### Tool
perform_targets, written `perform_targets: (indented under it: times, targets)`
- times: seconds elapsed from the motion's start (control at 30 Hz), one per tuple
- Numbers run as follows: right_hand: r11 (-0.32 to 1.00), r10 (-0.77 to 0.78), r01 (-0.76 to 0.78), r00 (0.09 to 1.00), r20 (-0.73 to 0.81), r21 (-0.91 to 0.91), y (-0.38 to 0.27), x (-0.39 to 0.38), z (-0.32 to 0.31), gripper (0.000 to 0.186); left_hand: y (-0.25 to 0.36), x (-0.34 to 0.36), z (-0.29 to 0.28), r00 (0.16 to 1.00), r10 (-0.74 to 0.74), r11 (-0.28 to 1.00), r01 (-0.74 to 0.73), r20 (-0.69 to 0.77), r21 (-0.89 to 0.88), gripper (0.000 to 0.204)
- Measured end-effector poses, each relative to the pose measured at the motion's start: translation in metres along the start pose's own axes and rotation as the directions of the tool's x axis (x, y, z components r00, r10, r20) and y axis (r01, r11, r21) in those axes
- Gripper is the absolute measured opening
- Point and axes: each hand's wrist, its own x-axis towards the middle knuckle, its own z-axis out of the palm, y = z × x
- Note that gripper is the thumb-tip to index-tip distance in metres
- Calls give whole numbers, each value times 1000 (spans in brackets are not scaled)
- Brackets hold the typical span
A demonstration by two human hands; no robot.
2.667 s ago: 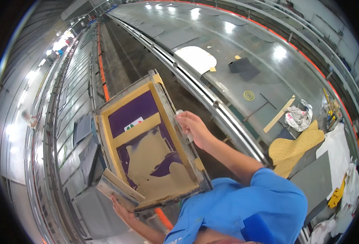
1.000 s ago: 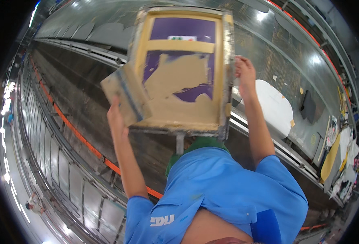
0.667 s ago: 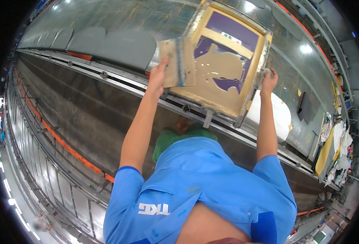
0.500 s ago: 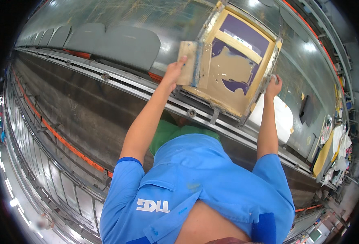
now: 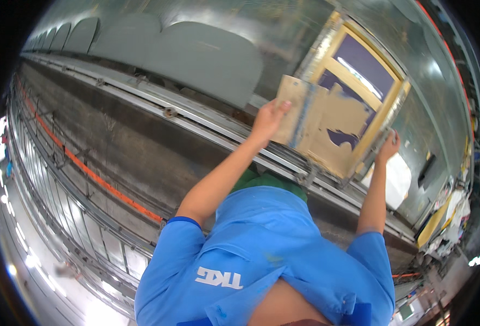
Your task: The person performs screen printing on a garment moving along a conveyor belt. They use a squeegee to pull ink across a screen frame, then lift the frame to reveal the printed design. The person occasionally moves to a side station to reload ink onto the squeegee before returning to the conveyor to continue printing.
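My left hand (image 5: 270,120) is closed on the wooden grip of a wide squeegee (image 5: 292,111), thumb on top. The squeegee has a blue-stained band along its blade side and lies across the left part of a printing screen (image 5: 400,96). This screen has a yellowed, taped frame and purple mesh. Thick tan ink (image 5: 346,111) covers much of the mesh, leaving purple patches. At the screen's right side my right hand (image 5: 389,146) is closed on the frame's edge; its fingertips are partly hidden.
Grey rounded flat pieces (image 5: 210,60) lie in a row on the long table to the left. A metal rail (image 5: 196,122) runs along the near edge. Right of the screen lie a white piece (image 5: 396,182) and a small dark object (image 5: 427,168). Rags (image 5: 453,209) hang at the far right.
The whole view has shifted, so screen, hands and table appear farther right. The squeegee now overlaps more of the screen's left side, and the bare purple patches look different. Both hands keep their hold.
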Motion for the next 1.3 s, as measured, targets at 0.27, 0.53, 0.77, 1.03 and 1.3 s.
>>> perform_targets:
  times: [0.27, 0.53, 0.77, 1.03, 1.3]
  targets:
    - [966, 151, -172, 981, -123, -191, -18, 35, -156, 38, 42, -71, 111, 962, 29, 964, -99, 271, 248, 57]
    - [912, 361, -374, 927, -103, -168, -72, 41, -265, 48, 67, -102, 190, 826, 123, 965, -228, 550, 128, 64]
    - [899, 371, -392, 919, -135, -194, -102, 32, -322, 46, 85, -122, 211, 764, 185, 982, -159, 618, -97, 48]
    - [866, 442, -468, 881, -169, -175, -132, 31, -338, 45, 90, -150, 218, 741, 237, 968, -236, 629, -86, 42]
    - [852, 491, -510, 857, -156, -116, -129, 25, -344, 44, 87, -152, 214, 717, 238, 963, -260, 655, -65, 40]
